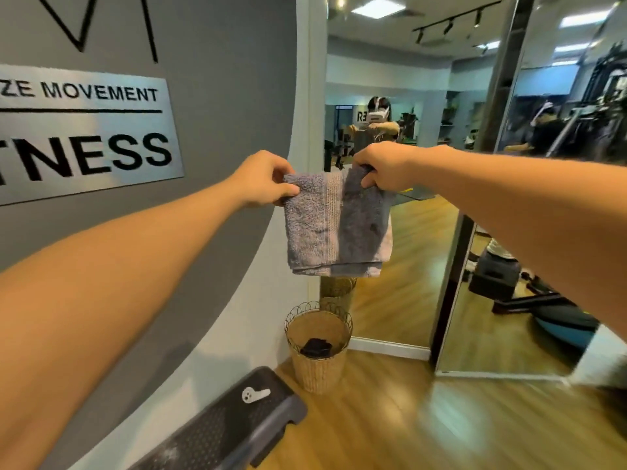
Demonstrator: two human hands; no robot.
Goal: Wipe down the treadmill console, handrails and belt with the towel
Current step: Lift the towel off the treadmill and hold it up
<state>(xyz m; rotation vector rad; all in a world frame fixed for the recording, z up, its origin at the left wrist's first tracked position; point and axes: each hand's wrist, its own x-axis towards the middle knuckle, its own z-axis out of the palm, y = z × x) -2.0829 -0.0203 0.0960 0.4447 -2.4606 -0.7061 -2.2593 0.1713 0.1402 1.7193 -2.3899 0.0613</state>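
Over on the left, a grey wall carries a metal sign (84,130) with big black lettering, and down in the corner sits a dark step platform (230,422) on the wooden floor. Moving in, the left hand (264,179) pinches the top left corner of the towel (336,225), thumb and fingers curled onto the cloth. The grey towel hangs folded in mid-air, stretched between both hands at arm's length, its lower edge well above a wicker basket (319,354) with something dark inside. Then the right hand (383,169) grips the top right corner, fingers bunched round the fabric. Beyond it, a wall mirror (390,96) reflects the gym, with exercise gear further right. And here's the thing: no treadmill shows anywhere in this view, so no console, handrails or belt can be judged clean or dirty. By the look of it, the wiping has not started, or at least nothing here shows it done; the towel is simply held up, perhaps being folded or readied. All three surfaces appear left to do, once the person turns to the machine.
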